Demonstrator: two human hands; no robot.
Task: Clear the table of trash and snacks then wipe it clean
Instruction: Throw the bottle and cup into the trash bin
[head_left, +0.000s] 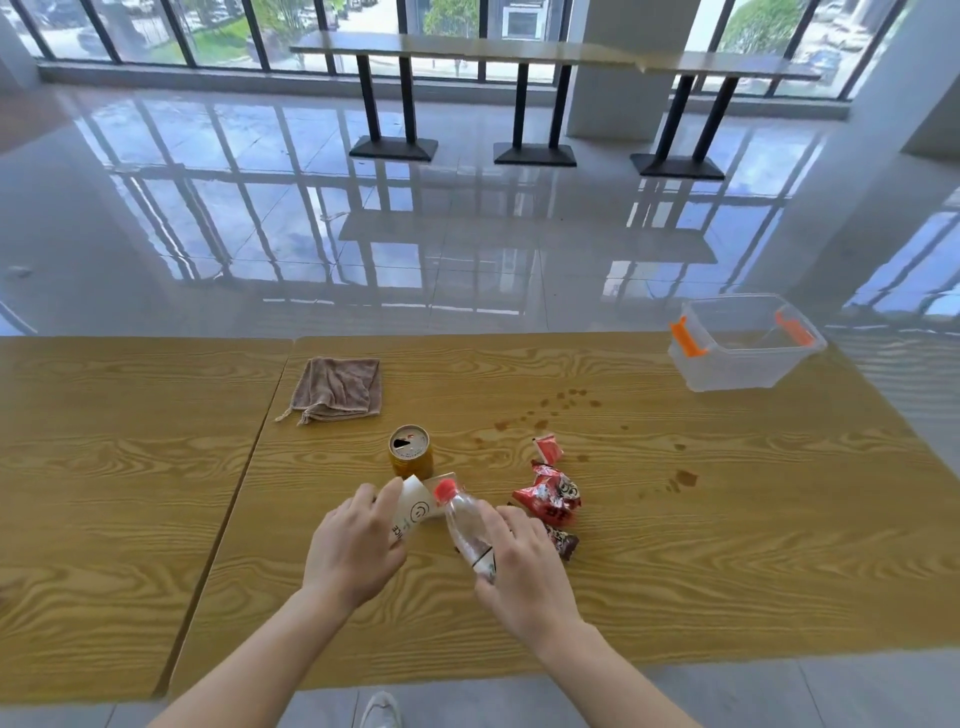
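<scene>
Head view: your two hands work at the near middle of a wood-grain desk (675, 545). Your left hand (353, 545) is curled around a white paper cup (415, 512) that lies tilted on its side, fingers wrapped over its wall and the thumb hidden. Your right hand (524, 566) grips a clear plastic bottle (465, 525) with a red cap, held tilted with the cap pointing away from you and toward the cup; whether its base touches the desk cannot be told. Just behind the cup stands an opened yellow can (410, 452), upright, its tab hole showing. Right of the bottle lie crumpled red snack wrappers (550, 493), and a dark brown wrapper (566, 543) sits partly under your right hand. A small red packet (548, 449) lies just beyond them. Brown spill stains (566, 402) dot the desk between the wrappers and a clear plastic bin (743, 345) with orange latches at the far right corner. A folded, nubby brown cloth (337, 389) rests at the far middle, well apart from the trash. A glossy tiled floor (415, 218) extends beyond.
</scene>
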